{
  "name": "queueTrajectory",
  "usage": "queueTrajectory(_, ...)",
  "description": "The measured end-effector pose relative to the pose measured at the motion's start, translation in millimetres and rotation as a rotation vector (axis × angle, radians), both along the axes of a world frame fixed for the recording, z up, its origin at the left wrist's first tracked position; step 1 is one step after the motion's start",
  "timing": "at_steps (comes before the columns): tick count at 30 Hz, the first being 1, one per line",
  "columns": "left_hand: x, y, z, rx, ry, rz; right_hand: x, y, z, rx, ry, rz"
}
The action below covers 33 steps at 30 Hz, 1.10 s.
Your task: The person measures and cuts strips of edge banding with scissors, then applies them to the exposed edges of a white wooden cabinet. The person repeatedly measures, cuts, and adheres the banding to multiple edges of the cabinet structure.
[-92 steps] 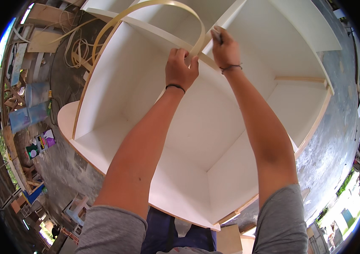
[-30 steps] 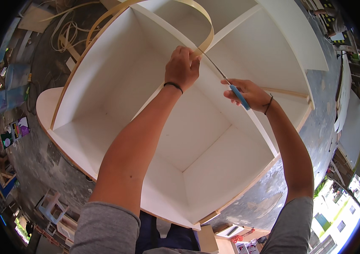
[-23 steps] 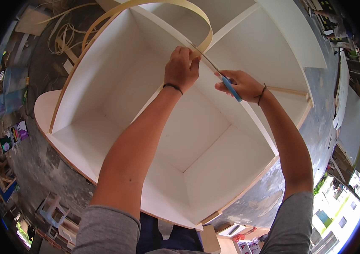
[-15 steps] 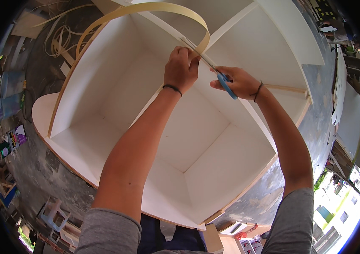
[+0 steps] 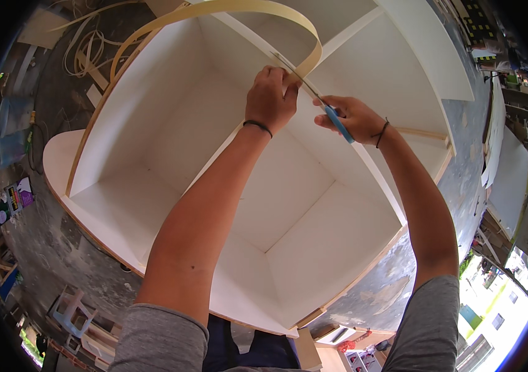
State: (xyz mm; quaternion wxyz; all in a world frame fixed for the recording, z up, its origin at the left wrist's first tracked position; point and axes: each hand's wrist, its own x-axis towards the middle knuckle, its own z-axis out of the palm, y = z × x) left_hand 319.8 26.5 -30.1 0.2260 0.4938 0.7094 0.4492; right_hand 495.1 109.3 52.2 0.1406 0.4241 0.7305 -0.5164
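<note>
The strip point(image 5: 242, 5) arches over the cabinet point(image 5: 130, 118) and looks light, thin and springy, probably best pinched flat just beside the scissors point(image 5: 341, 127) so it cannot twist. The left hand point(image 5: 271, 98) is closed on it; the right hand point(image 5: 358, 121) curls round the scissors, which reach the strip.

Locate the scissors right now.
In the head view's upper half, just right of centre, the scissors are in the right hand, blades at the pale strip.
</note>
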Motion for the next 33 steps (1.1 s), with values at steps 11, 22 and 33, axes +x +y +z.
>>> queueTrajectory(11, 0.3, 0.0, -3.5, 0.064, 0.065, 0.029, -0.6, -2.1, -3.6, -0.012, 0.03, -0.026)
queueTrajectory(22, 0.3, 0.2, -4.5, 0.062, 0.063, 0.031, 2.0, -5.5, -10.0, 0.044, 0.048, -0.028)
queueTrajectory(33, 0.4, 0.8, -2.9, 0.056, 0.063, 0.025, -8.4, 2.0, -2.9, 0.043, 0.017, 0.028)
